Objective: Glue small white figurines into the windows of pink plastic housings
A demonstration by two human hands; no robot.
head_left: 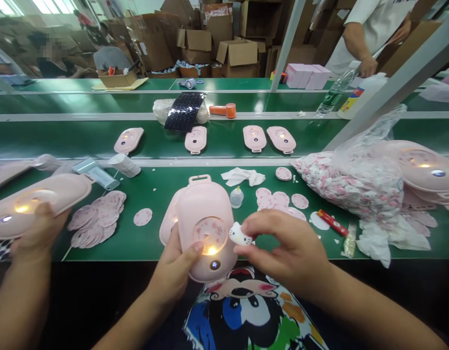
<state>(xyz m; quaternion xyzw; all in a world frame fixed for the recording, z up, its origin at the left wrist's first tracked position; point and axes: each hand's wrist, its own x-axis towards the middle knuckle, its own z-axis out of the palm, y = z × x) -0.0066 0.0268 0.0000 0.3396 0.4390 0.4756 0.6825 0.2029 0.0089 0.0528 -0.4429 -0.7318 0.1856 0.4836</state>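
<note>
From the person's head, the only view looks forward and down, taking in the left hand (175,265) and right hand (288,240) close in front, then across the green counter (140,245) to cardboard boxes (238,53) far behind.

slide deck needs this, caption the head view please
Left hand holds a lit pink case; right hand pinches a white cat-face piece near it.

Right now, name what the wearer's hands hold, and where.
Left hand: pink case, by its lower left side. Right hand: white cat-face piece, pinched by its right side.
</note>
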